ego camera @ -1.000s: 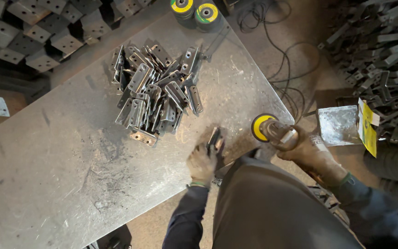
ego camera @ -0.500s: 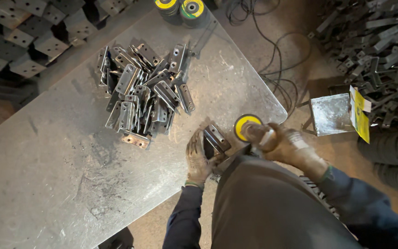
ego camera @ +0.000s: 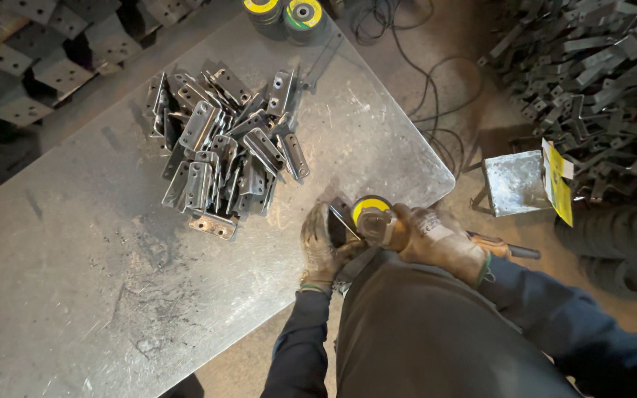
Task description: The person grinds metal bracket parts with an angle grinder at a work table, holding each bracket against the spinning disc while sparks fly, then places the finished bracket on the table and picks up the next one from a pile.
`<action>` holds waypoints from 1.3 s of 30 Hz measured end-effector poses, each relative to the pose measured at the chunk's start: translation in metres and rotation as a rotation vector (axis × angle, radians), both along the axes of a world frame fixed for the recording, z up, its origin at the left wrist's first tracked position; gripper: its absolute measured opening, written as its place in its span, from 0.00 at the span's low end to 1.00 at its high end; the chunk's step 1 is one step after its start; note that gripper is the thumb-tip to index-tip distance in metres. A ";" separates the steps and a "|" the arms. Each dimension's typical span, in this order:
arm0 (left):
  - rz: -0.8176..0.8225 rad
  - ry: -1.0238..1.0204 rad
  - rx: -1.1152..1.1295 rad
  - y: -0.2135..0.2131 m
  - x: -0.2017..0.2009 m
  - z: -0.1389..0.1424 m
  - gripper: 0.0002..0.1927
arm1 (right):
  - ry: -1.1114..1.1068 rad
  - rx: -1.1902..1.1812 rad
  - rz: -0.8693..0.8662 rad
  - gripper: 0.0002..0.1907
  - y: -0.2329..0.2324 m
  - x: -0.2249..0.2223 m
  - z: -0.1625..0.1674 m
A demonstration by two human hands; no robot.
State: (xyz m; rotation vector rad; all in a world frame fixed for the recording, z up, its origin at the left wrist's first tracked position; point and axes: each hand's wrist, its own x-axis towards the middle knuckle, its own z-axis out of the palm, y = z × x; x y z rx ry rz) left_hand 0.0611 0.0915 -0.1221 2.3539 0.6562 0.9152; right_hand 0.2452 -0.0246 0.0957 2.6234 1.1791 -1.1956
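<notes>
Grinding looks to be the step in hand: the gloved left hand (ego camera: 320, 247) is clamped on a small dark steel bracket (ego camera: 339, 221) at the table's five-o'clock edge, while the gloved right hand (ego camera: 436, 239) is closed round an angle grinder with a yellow-centred disc (ego camera: 371, 214) touching it. Next move calls for steady pressure, fingers clear. Grey bent steel brackets (ego camera: 223, 147) lie heaped at eleven o'clock on the scuffed metal table (ego camera: 75, 280).

A heap of grey bent steel brackets (ego camera: 223, 151) lies on the scratched metal table (ego camera: 60, 243), two yellow-centred discs (ego camera: 289, 15) at its far edge, black cables (ego camera: 422, 96) on the floor.
</notes>
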 end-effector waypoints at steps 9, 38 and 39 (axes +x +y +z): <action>0.009 -0.077 -0.035 -0.005 -0.001 0.010 0.57 | -0.022 0.164 0.058 0.36 0.013 -0.002 -0.014; 0.027 -0.089 -0.007 -0.008 -0.006 0.012 0.58 | -0.097 0.082 0.054 0.41 0.064 -0.001 -0.034; 0.018 -0.108 -0.024 -0.008 -0.006 0.013 0.58 | -0.100 0.058 0.067 0.40 0.063 -0.002 -0.034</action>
